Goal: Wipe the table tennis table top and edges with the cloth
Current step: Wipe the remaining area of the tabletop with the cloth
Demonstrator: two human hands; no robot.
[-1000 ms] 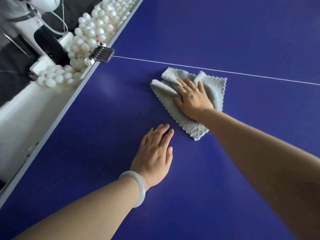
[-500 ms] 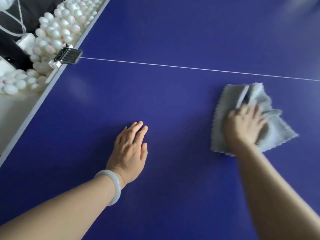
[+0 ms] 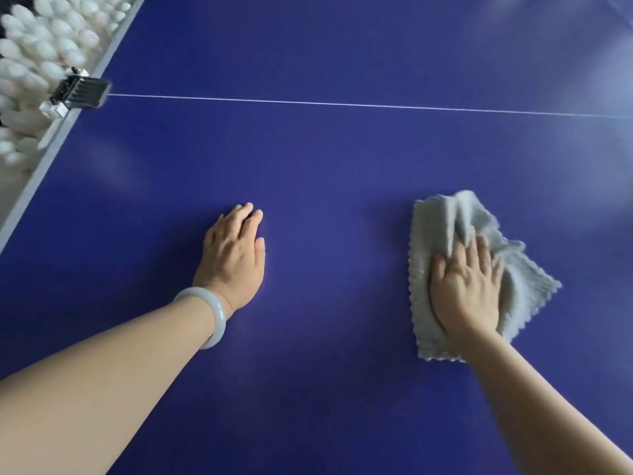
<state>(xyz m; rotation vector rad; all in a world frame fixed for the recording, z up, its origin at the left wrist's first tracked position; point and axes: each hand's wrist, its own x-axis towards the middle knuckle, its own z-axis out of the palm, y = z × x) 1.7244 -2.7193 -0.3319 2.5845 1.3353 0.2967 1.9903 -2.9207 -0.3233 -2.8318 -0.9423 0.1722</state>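
Note:
The blue table tennis table top fills most of the view, with a thin white line running across it. A crumpled pale grey cloth lies on the right part of the top. My right hand presses flat on the cloth with straight fingers. My left hand, with a pale bangle on the wrist, rests flat on the bare blue surface to the left of the cloth, apart from it.
The table's grey left edge runs diagonally at the left. A black clamp sits on that edge where the white line meets it. Beyond the edge lies a heap of several white balls.
My right hand has swept the cloth from the middle near the white line to the right and towards me. My left hand stays flat on the table.

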